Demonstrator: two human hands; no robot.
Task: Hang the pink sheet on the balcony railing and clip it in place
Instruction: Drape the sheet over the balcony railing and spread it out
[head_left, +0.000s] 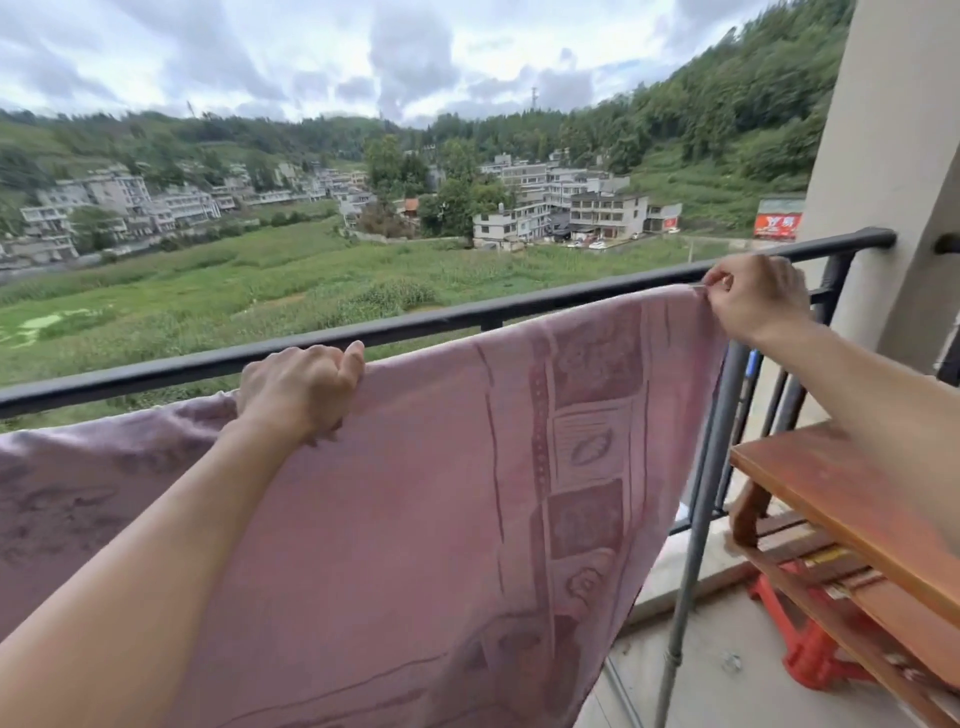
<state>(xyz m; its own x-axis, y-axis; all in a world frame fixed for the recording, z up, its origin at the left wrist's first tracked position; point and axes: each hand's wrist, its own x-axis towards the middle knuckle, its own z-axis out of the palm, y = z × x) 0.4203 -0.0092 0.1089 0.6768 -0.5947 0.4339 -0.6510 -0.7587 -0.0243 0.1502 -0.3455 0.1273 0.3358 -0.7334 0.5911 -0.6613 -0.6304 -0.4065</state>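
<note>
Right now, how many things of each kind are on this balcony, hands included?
hands: 2, left hand and right hand
pink sheet: 1
black railing: 1
grey pole: 1
wooden bench: 1
red stool: 1
total: 7

- The rail (415, 325) runs across in front of you, with open air above its whole length.
- The sheet (415, 493) fills the space below the rail, from the far left across to your right hand (753, 296).
- To the right of that hand there is a short bare stretch of rail, which ends at the pillar (893, 156).
- A grey pole (711, 467) leans just beside the sheet's right edge.
- A wooden table (857, 499) crowds the space under your right forearm, with a red stool (810, 654) below it.
</note>
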